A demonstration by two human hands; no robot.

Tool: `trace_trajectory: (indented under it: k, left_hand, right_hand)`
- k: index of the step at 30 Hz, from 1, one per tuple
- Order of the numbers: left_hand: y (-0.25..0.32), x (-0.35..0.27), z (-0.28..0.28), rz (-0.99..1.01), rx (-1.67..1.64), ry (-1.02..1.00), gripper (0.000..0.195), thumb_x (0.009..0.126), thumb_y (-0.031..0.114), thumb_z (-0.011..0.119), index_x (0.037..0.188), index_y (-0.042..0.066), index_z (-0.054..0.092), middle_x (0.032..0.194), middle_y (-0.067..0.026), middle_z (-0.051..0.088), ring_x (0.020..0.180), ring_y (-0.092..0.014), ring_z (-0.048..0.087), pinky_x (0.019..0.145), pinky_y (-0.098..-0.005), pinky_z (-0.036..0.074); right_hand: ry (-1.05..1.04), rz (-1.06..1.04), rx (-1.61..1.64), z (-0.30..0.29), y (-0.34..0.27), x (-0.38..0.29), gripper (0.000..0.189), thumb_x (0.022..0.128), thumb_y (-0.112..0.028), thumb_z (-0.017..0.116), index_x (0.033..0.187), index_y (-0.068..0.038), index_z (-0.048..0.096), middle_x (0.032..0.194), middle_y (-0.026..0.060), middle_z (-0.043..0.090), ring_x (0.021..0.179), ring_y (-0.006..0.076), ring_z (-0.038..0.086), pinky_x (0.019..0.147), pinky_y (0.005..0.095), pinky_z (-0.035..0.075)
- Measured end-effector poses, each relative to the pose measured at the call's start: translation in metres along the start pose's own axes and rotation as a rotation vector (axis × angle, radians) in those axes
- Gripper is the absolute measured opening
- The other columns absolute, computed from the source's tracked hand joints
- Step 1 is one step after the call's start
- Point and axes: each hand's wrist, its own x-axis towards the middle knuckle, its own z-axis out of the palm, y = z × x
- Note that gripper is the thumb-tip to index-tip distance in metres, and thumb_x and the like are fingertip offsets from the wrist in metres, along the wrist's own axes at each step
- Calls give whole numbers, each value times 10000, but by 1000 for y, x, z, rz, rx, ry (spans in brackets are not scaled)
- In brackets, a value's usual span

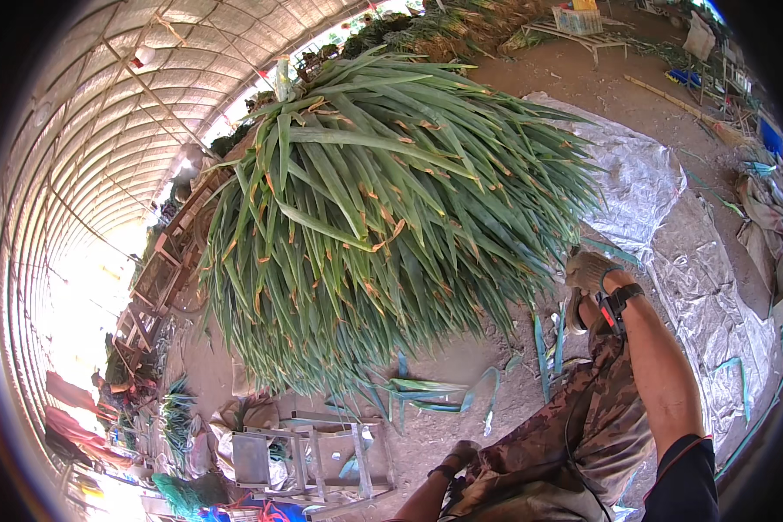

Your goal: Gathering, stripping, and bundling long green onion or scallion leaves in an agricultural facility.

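Observation:
A large heap of long green Welsh onions [378, 209], some with browned leaf tips, spreads before me. My right hand [590, 271], in a dirty work glove with a black band on the wrist, is at the heap's right edge by the leaf tips. Its fingers look bent, and I cannot tell whether they hold a leaf. My left hand [462, 454], also gloved, is low beside my camouflage trousers [561, 417]. Its fingers are partly hidden and nothing is seen in it. Loose onion leaves [430, 391] lie on the dirt floor between the heap and my legs.
Grey plastic sheeting [698, 261] covers ground at the right. A metal frame stool [313, 457] lies below the heap, near a green net [186, 489]. Wooden racks [163, 261] line the left. A low table with a crate [577, 21] stands at the far back. Another person [114, 388] is at far left.

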Motion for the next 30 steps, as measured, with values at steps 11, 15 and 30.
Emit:
trace_trajectory:
  k: [11, 15, 30]
  left_hand:
    - [-9, 5, 0, -42, -8, -22, 293, 1076, 309, 798, 1028, 37, 895, 933, -28, 833, 844, -148, 619, 761, -446, 572]
    - [1, 13, 1, -11, 32, -9, 291, 1073, 306, 796, 1031, 35, 893, 938, -41, 839, 846, -151, 625, 764, -451, 574]
    - [-3, 1, 2, -19, 89, 60, 254, 1059, 269, 798, 1029, 36, 895, 984, -49, 859, 877, -154, 669, 790, -444, 583]
  right_hand:
    - [31, -48, -24, 3, 9, 9, 118, 980, -220, 815, 981, -104, 839, 954, 76, 832, 920, 311, 830, 821, 472, 646]
    - [65, -57, -22, -4, 15, 2, 153, 984, -238, 804, 980, -88, 833, 903, 87, 821, 864, 316, 828, 789, 482, 640]
    - [87, -60, 36, 3, 0, -2, 232, 956, -283, 793, 901, -57, 797, 743, 145, 786, 728, 312, 809, 692, 511, 601]
